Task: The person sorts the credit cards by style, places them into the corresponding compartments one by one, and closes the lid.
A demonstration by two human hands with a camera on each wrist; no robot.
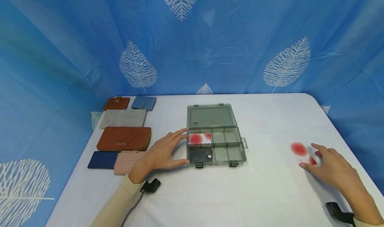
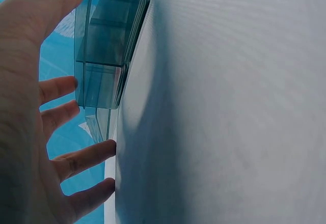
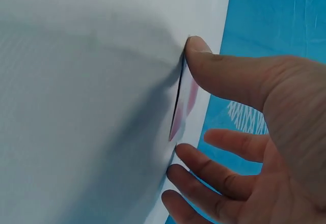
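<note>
A green translucent compartment box (image 1: 222, 153) lies with its lid (image 1: 213, 116) swung back at mid-table. Inside its left compartments are a white card with red circles (image 1: 196, 139) and a black VIP card (image 1: 200, 155). My left hand (image 1: 162, 153) is spread along the box's left side, thumb at the near corner and fingertips at the back. At the right of the table, another white card with red circles (image 1: 299, 149) lies under my right hand (image 1: 333, 168). The right thumb (image 3: 198, 46) touches the card's edge, while the other fingers stay apart from the thumb.
Left of the box lie a brown zip wallet (image 1: 123, 138), a grey wallet (image 1: 123, 118), a small brown wallet (image 1: 117, 103), a light blue wallet (image 1: 144, 102), a navy wallet (image 1: 103, 160) and a pink wallet (image 1: 125, 162). A blue curtain (image 1: 210, 53) hangs behind the white table.
</note>
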